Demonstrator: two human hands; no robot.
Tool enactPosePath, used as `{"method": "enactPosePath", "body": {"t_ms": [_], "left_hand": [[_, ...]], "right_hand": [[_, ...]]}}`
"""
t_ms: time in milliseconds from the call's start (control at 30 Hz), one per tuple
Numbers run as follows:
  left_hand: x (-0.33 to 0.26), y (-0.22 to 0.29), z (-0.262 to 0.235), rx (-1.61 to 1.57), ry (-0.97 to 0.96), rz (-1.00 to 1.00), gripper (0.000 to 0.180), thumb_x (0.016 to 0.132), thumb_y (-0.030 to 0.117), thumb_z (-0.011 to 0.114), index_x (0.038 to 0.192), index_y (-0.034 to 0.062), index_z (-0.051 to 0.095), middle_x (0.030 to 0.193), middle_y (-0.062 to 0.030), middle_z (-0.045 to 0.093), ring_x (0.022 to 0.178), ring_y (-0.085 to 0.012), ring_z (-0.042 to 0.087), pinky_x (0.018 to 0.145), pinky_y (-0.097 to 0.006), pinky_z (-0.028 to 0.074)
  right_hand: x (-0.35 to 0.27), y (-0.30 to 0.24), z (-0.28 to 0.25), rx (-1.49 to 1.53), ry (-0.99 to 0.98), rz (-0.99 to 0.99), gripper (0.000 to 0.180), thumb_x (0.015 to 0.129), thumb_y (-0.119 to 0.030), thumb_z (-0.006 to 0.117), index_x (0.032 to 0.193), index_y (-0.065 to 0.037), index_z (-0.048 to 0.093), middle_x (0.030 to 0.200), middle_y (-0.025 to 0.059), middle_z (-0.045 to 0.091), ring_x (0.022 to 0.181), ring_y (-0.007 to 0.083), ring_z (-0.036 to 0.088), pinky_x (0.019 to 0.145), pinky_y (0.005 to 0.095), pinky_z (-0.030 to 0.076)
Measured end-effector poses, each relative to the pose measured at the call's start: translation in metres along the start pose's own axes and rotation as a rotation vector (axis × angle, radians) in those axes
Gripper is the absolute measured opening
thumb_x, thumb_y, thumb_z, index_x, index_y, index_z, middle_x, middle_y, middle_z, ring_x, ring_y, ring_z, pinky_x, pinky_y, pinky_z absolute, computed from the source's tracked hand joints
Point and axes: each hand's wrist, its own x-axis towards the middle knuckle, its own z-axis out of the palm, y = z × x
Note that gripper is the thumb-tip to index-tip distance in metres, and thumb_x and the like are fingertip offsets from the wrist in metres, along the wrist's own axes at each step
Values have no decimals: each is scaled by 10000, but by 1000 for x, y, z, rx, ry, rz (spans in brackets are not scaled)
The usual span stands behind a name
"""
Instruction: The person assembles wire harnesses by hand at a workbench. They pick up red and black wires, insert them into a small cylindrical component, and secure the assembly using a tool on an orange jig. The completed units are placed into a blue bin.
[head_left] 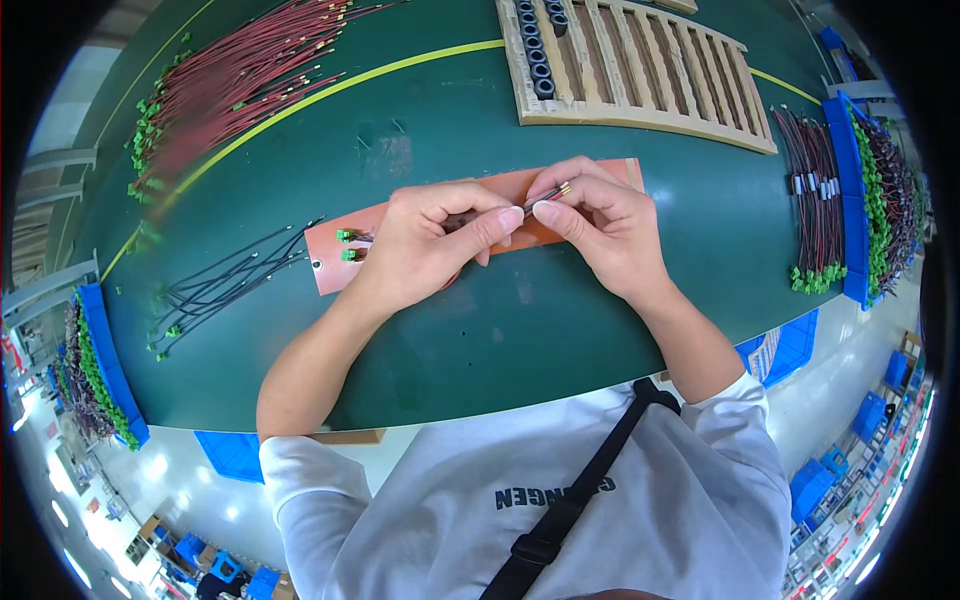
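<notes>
Over a long copper-coloured board (628,176), both my hands pinch a thin bundle of wires (548,197) whose brass-coloured tips stick up past the fingers. My left hand (425,245) is closed, its thumb and fingertips pressing on the wires from the left. On the right, my right hand (610,230) grips the same bundle close to its tips with thumb and forefinger. Two green connectors (352,255) with dark leads lie on the board's left end, beside my left wrist. My fingers hide most of the bundle's length.
Loose black wires (235,280) lie left of the board; a heap of red wires (245,85) is spread beyond. A slatted wooden rack (640,115) with black rings (540,72) stands at the back. Wired connectors fill blue bins at left (112,365) and right (848,200).
</notes>
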Motion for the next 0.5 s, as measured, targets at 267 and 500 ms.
{"method": "enactPosePath", "body": {"t_ms": [267, 500], "left_hand": [[0, -2, 0, -28, 8, 28, 155, 978, 141, 714, 1023, 3, 768, 837, -52, 733, 669, -72, 616, 585, -225, 485], [0, 0, -4, -23, -40, 27, 144, 989, 106, 688, 1021, -26, 736, 892, -111, 711, 704, -121, 643, 613, -248, 509]], "right_hand": [[0, -2, -1, 6, -23, 20, 143, 966, -125, 715, 940, 15, 731, 1039, 43, 688, 755, 53, 548, 664, 215, 460], [0, -2, 0, 30, -11, 15, 150, 970, -128, 709, 922, 14, 723, 1043, 49, 690, 788, 61, 569, 688, 222, 469]]}}
